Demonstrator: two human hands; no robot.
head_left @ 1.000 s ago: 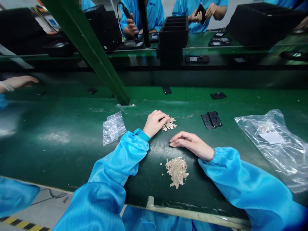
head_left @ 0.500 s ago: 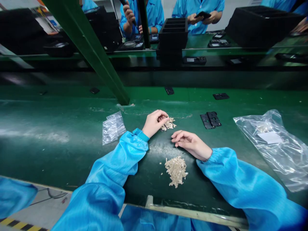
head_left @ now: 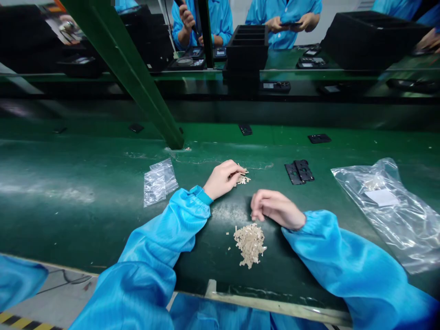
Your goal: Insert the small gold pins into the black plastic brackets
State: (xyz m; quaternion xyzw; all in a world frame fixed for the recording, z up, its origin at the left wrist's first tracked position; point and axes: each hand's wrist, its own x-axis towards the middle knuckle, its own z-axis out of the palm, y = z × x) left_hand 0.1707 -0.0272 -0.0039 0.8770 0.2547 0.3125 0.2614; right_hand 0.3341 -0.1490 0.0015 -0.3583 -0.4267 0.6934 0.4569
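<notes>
"Where's the big pale-chip pile (head_left: 250,246)?"
"Watching remotely, I see it on worktop (head_left: 103,231), just below right hand (head_left: 277,209) in view; small pile (head_left: 244,180) by left hand (head_left: 222,179)."
"Grip?"
"Both curled; can't tell if holding."

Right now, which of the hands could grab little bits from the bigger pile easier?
Probably the right hand: it's close beside the bigger pile, while the left hand is farther off, at the smaller pile.

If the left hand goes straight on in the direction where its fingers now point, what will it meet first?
Most likely the smaller pile of beige pieces, right at the fingertips of the left hand. Whether they already touch is hard to tell.
</notes>
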